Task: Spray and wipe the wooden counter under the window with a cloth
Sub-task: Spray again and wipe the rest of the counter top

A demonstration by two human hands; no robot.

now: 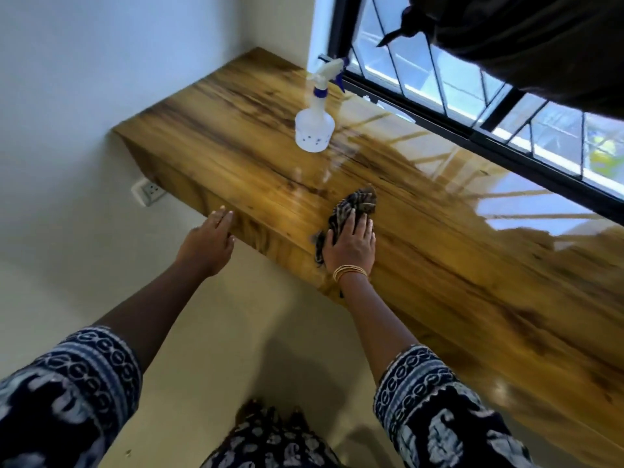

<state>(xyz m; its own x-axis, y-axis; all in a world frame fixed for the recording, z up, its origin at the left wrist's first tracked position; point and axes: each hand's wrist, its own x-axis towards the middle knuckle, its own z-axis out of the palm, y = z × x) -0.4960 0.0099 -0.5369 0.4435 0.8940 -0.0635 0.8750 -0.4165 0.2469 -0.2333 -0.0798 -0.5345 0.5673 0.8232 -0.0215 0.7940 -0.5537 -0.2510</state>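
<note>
Right hand pressed a striped cloth flat-fingered on the wooden counter.
Left hand hovered open at nine o'clock; spray bottle stood at eleven o'clock of the cloth.

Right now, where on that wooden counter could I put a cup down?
The long stretch of glossy wooden counter right of the right hand is bare. So is the far corner behind the white plastic spray bottle. It is crowded between the bottle and the dark striped cloth.

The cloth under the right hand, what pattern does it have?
The cloth has dark brown and tan stripes, seen in the head view.
</note>
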